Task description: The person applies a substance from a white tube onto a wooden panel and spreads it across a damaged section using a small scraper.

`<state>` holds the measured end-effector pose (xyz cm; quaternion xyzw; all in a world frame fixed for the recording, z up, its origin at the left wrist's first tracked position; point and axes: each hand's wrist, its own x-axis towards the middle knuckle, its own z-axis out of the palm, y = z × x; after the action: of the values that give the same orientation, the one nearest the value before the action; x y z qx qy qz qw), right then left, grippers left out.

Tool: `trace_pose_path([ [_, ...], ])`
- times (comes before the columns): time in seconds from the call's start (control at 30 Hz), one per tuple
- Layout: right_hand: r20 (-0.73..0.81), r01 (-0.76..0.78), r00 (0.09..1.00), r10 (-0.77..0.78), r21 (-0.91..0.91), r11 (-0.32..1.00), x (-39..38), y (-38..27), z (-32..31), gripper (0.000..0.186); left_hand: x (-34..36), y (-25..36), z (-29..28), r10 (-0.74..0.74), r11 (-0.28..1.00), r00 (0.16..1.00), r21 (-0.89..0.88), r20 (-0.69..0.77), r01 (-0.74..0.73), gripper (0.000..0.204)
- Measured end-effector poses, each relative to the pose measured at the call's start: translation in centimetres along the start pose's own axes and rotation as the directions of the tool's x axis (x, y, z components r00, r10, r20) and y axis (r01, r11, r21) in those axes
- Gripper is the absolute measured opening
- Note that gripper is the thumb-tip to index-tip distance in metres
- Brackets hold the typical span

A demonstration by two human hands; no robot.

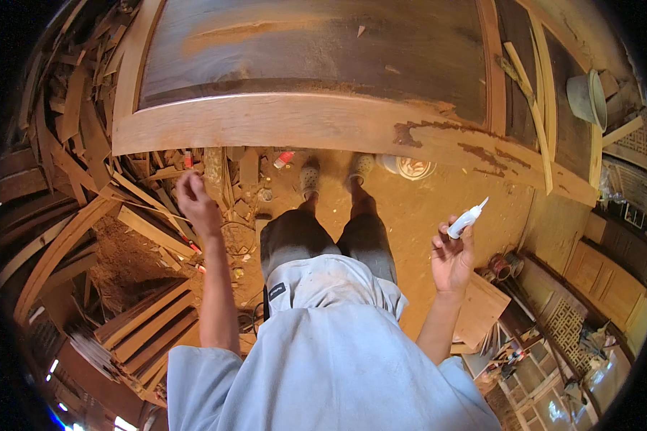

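While R hand [452, 263] pinches white bottle [465, 223], L hand [198, 207] hangs nr wood panel [266, 122], curled, can't tell if grip's pressed tog.

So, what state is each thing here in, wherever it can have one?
White bottle: held, tilted, nozzle pointing away from the person; can't tell whether it is open.
Right grip: closed around the bottle.
Left grip: fingers curled, nothing visibly held.
Framed wooden panel: dark brown patches along the right part of its near edge.
Scrap wood: heaped untidily.
Clogs: worn on both feet.
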<state>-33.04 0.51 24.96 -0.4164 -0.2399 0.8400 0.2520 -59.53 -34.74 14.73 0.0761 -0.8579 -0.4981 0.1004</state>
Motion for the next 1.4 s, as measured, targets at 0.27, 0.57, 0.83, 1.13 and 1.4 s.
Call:
trace_pose_path([
  [0.27, -0.093, 0.001, 0.995, -0.017, -0.168, 0.986, -0.8, 2.5, -0.6, 0.029, 12.5, -1.3, 4.6, 0.201, 0.973, 0.979, 0.111, 0.023, -0.202, 0.030],
  [0.57, -0.051, 0.064, 0.993, -0.110, -0.551, 0.832, 1.5, 7.3, 0.5, 0.025, 14.6, -4.2, 8.6, 0.349, 0.868, 0.933, 0.345, 0.089, -0.358, 0.039],
  [0.83, 0.032, 0.062, 0.998, -0.055, -0.670, 0.740, 5.1, 10.6, 1.6, 0.027, 15.1, -4.2, 8.5, 0.357, 0.818, 0.913, 0.406, 0.195, -0.407, 0.043],
  [1.13, 0.021, 0.056, 0.998, -0.067, -0.824, 0.564, 7.5, 11.1, 3.8, 0.027, 15.1, -4.0, 8.7, 0.390, 0.816, 0.903, 0.386, 0.182, -0.430, 0.040],
  [1.4, 0.048, 0.074, 0.997, -0.062, -0.842, 0.535, 8.2, 11.7, 5.3, 0.028, 15.3, -3.8, 8.6, 0.415, 0.792, 0.894, 0.415, 0.171, -0.447, 0.037],
])
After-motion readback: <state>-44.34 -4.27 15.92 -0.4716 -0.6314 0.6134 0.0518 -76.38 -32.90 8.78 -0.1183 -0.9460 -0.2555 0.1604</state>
